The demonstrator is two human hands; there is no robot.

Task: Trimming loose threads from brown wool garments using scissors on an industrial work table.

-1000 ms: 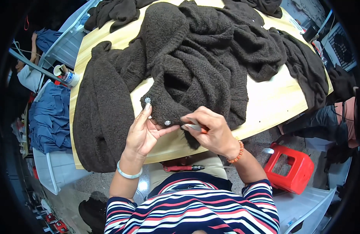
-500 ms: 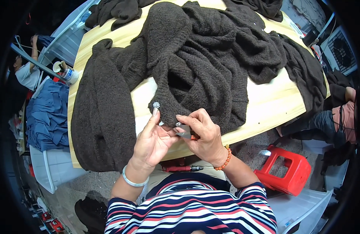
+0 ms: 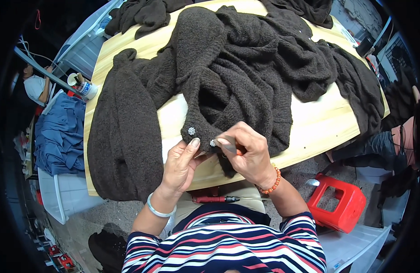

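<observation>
A white cylindrical container (image 3: 86, 87) with a blue printed label stands beyond the counter's (image 3: 328, 123) far-left edge.

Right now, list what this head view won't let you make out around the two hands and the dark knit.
- Small tool in the right hand: fingers cover it; only a grey tip shows.
- Second shiny button: half hidden by the right thumb.
- Knit edge under the left hand: covered by the palm.
- Red-handled tool on the lap: too small to identify.
</observation>
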